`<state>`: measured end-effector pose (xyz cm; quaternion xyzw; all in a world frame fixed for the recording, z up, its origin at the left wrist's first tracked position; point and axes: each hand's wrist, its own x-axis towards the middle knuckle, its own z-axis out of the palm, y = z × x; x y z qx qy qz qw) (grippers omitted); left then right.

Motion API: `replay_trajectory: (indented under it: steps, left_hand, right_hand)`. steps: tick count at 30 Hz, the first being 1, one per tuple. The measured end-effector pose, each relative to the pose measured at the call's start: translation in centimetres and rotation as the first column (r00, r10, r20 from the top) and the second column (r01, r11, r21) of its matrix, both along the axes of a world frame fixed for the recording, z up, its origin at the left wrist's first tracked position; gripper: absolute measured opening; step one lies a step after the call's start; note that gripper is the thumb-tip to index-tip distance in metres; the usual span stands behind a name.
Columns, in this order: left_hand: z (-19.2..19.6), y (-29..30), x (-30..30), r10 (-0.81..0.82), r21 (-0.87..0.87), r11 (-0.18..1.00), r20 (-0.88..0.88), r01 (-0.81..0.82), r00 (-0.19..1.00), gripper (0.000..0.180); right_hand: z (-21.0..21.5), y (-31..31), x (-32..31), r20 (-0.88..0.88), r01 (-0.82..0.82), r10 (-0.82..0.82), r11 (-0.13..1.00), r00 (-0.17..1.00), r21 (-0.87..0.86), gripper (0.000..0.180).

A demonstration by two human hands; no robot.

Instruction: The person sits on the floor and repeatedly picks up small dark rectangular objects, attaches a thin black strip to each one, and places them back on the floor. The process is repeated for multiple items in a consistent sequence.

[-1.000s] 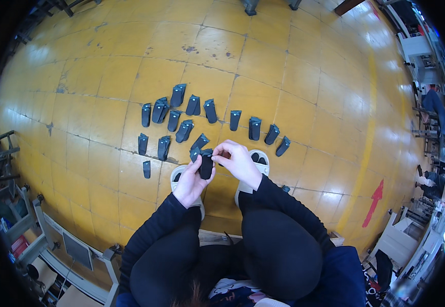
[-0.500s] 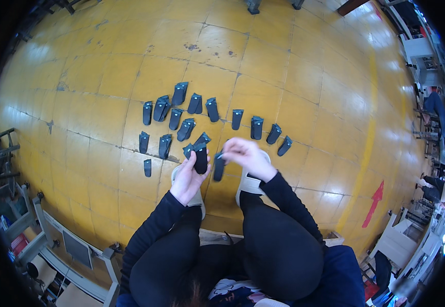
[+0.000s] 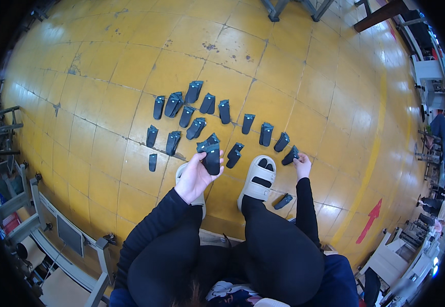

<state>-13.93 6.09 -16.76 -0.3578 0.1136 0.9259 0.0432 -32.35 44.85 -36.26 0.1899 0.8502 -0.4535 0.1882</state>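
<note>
My left hand [image 3: 193, 180] is closed on a small bunch of dark, flat, tongue-shaped pieces [image 3: 211, 160], held above my left foot. Their upper ends have a green-grey edge. On the right, my right hand [image 3: 302, 167] pinches the side of a similar dark piece [image 3: 289, 155] at the floor; whether it is lifted I cannot tell. Between my hands lies an overlapping pair of dark pieces [image 3: 234, 155]. One more dark piece [image 3: 283, 201] lies beside my right slipper, near my right forearm.
Several small piles of dark pieces [image 3: 173, 143] are spread in loose rows over the yellow tiled floor [image 3: 104, 169]. My pale slippers [image 3: 257, 179] stand close to them. Metal frames [image 3: 71, 238] are at lower left, table legs [image 3: 278, 10] at the top, and a red floor arrow [image 3: 370, 221] at right.
My right hand has moved from beside my left hand out to the rightmost piece of the row. An overlapping pair now shows on the floor between my feet. The view has shifted slightly.
</note>
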Motion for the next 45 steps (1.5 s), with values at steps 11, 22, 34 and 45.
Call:
replay_trajectory:
  steps: [11, 22, 34, 45]
  left_hand:
    - [-1.0, 0.0, 0.2, 0.031, 0.079, 0.996, 0.033, -0.033, 0.999, 0.036]
    - [-1.3, -0.3, 0.5, 0.03, 0.085, 0.996, 0.034, -0.033, 0.999, 0.038]
    - [-1.5, -0.2, 0.5, 0.033, 0.101, 0.994, 0.035, -0.036, 0.999, 0.037]
    - [-1.1, 0.0, 0.3, 0.009, 0.095, 0.995, 0.056, -0.014, 0.998, 0.033]
  right_hand:
    - [-0.2, -1.6, 0.3, -0.167, -0.175, 0.22, 0.953, 0.961, 0.249, 0.051]
    - [-0.7, -1.4, 1.2, -0.22, -0.103, 0.192, 0.927, 0.956, 0.36, 0.028]
    - [0.8, 0.1, 0.2, -0.035, 0.333, -0.362, 0.887, 0.931, -0.32, 0.022]
    - [1.0, 0.4, 1.1, 0.205, 0.471, -0.425, 0.769, 0.882, -0.432, 0.022]
